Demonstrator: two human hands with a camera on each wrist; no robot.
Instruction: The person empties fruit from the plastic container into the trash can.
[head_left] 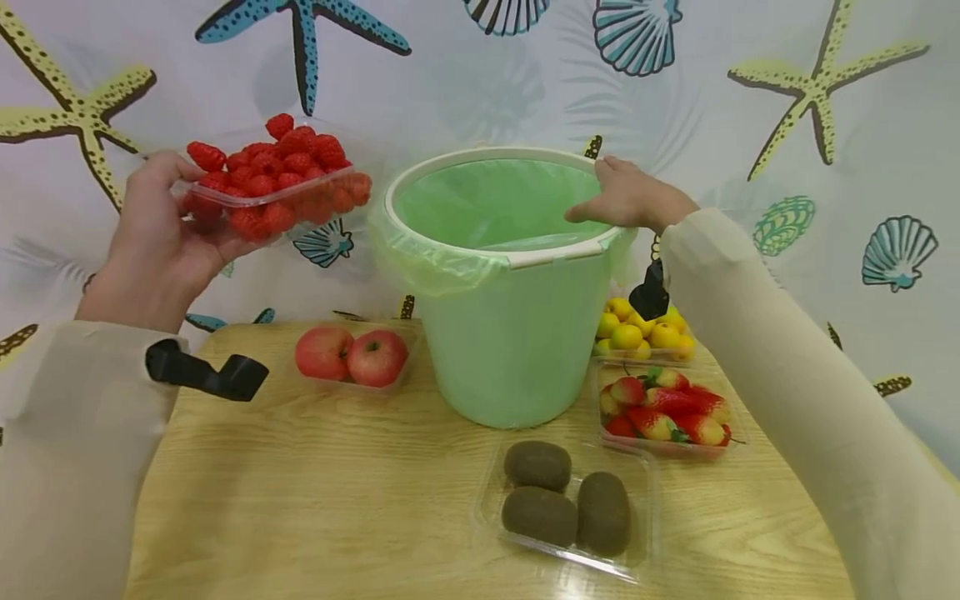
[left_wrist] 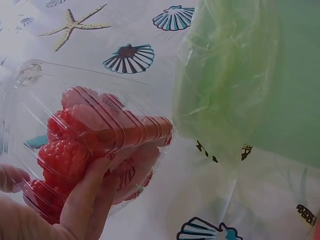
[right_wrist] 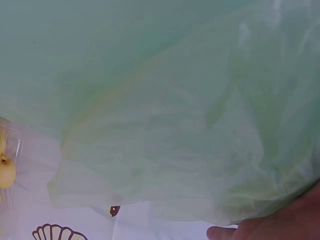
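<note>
My left hand (head_left: pixel 161 225) holds up a clear plastic punnet of raspberries (head_left: pixel 277 171), fingers beneath it and thumb at its near side. In the left wrist view the raspberries (left_wrist: pixel 65 157) show through the ribbed plastic wall. Just to the right stands a light green bin (head_left: pixel 517 342), lined with a thin green bag (head_left: pixel 442 258) folded over its pale rim. At the bin's right rim, my right hand (head_left: pixel 633 196) rests with the thumb stretched over the opening. In the right wrist view only part of that hand (right_wrist: pixel 280 222) shows, beside the overhanging bag (right_wrist: pixel 165 150).
On the wooden table (head_left: pixel 300 500), a pack of apples (head_left: pixel 352 357) is left of the bin. Kiwis (head_left: pixel 566 500) in a clear tray lie in front. Strawberries (head_left: pixel 667 408) and small yellow fruits (head_left: pixel 645 329) stand at the right. A patterned cloth (head_left: pixel 480 75) hangs behind.
</note>
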